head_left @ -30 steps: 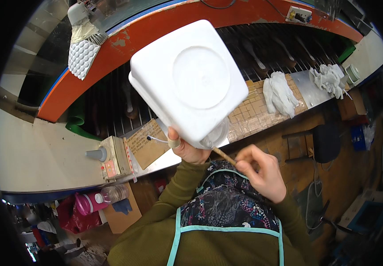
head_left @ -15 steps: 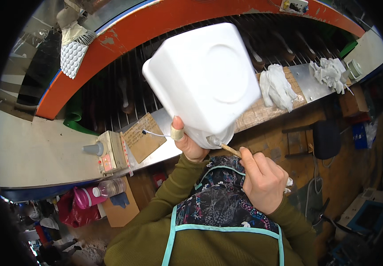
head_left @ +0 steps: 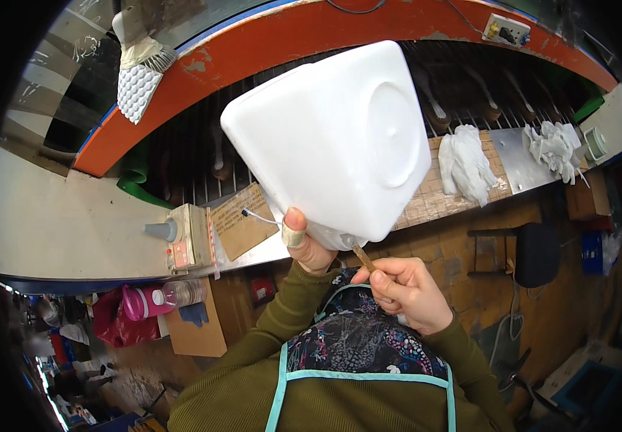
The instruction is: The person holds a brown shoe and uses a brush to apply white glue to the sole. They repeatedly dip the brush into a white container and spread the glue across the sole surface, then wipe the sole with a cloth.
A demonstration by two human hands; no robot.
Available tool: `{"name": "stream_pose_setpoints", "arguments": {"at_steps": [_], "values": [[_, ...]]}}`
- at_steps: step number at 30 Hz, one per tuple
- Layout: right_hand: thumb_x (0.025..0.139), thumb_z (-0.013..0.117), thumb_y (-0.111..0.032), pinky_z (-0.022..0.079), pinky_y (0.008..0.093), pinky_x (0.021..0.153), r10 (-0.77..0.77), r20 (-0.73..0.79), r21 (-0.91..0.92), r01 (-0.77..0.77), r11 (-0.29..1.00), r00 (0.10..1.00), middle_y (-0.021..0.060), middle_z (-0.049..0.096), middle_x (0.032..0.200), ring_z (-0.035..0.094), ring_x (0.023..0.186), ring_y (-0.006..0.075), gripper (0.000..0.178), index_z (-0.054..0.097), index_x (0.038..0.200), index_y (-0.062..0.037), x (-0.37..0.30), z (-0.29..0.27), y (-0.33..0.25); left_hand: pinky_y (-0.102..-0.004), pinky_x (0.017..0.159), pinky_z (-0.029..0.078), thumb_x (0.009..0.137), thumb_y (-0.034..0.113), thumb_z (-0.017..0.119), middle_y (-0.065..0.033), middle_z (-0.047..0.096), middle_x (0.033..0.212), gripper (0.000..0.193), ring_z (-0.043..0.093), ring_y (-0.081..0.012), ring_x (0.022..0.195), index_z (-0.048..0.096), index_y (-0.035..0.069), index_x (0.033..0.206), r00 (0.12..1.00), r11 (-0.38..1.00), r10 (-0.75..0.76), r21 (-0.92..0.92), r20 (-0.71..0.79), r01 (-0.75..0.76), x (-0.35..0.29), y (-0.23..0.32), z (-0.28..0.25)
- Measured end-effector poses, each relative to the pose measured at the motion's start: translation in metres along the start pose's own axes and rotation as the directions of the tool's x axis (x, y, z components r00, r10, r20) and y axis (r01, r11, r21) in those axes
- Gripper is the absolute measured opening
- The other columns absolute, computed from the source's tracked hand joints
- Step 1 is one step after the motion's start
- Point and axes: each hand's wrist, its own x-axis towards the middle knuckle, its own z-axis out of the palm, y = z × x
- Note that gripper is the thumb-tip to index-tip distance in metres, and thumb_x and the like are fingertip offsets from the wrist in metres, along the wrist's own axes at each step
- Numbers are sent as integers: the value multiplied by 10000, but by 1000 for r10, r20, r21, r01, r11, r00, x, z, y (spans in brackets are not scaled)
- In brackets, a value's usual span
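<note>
A glossy white square-sided vessel (head_left: 311,137) fills the middle of the view, tilted, with a round raised ring on its base facing up to the right. My left hand (head_left: 308,248) grips its near lower rim, the thumb wrapped in pale tape and the other fingers hidden beneath. Pinched in my right hand (head_left: 408,291) is a slim wooden-handled brush (head_left: 363,258). Its pale head touches the vessel's near lower edge, right of my left hand, and is partly hard to make out against the white.
Beyond the vessel runs a dark slatted conveyor under an orange beam (head_left: 214,65). White gloves (head_left: 465,162) lie on a cardboard-covered ledge at right. A control box (head_left: 190,236) with a grey funnel-shaped piece stands left. A stool (head_left: 536,253) is on the floor at right.
The vessel has turned, showing more of its left side, with the base ring facing further right. My right hand has moved left and slightly down, bringing the brush handle steeper.
</note>
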Motion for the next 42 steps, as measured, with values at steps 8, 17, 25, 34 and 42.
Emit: {"name": "stream_pose_setpoints", "arguments": {"at_steps": [8, 17, 25, 34, 42], "values": [[1004, 472, -170, 243, 166, 395, 137, 94, 265, -157, 951, 986, -54, 423, 621, 301, 454, 11, 212, 590, 1058, -3, 34, -18, 10, -562, 913, 488, 771, 753, 454, -253, 446, 1347, 992, 517, -455, 1162, 271, 47, 1442, 977, 995, -22, -101, -211, 0, 21, -42, -27], [857, 605, -26, 431, 389, 551, -779, 23, -996, 83, 38, 627, 131, 556, 692, 558, 617, 340, 38, 584, 888, -14, 47, -2, 25, -594, 951, 453, 725, 842, 401, -264, 436, 1361, 1068, 508, -450, 1177, 299, 60, 1446, 979, 975, -129, -198, -160, 96, 24, -40, -37], [989, 464, -175, 288, 233, 411, 40, -87, -344, -68, 936, 995, -29, 379, 569, 355, 451, 67, 199, 567, 902, -28, 52, -28, 6, -587, 955, 448, 706, 872, 306, -260, 395, 1398, 1103, 498, -430, 1190, 281, 67, 1459, 917, 974, -205, -166, -342, 156, 11, -59, -67], [903, 584, -62, 367, 264, 473, -399, -206, -671, 168, 722, 894, 24, 512, 676, 460, 524, 134, 42, 569, 889, -25, 54, -15, 28, -577, 989, 424, 704, 879, 337, -275, 350, 1424, 1121, 471, -425, 1225, 269, 57, 1462, 955, 938, -281, -236, -95, 252, 16, -53, -66], [941, 530, -138, 336, 311, 452, -504, -156, -774, 212, 597, 850, 34, 438, 559, 404, 452, 199, 165, 571, 826, -27, 68, -7, 46, -576, 1015, 401, 768, 818, 335, -271, 355, 1424, 1045, 461, -420, 1239, 273, 33, 1456, 956, 905, -271, -309, 111, 292, 19, -52, -78]]}}
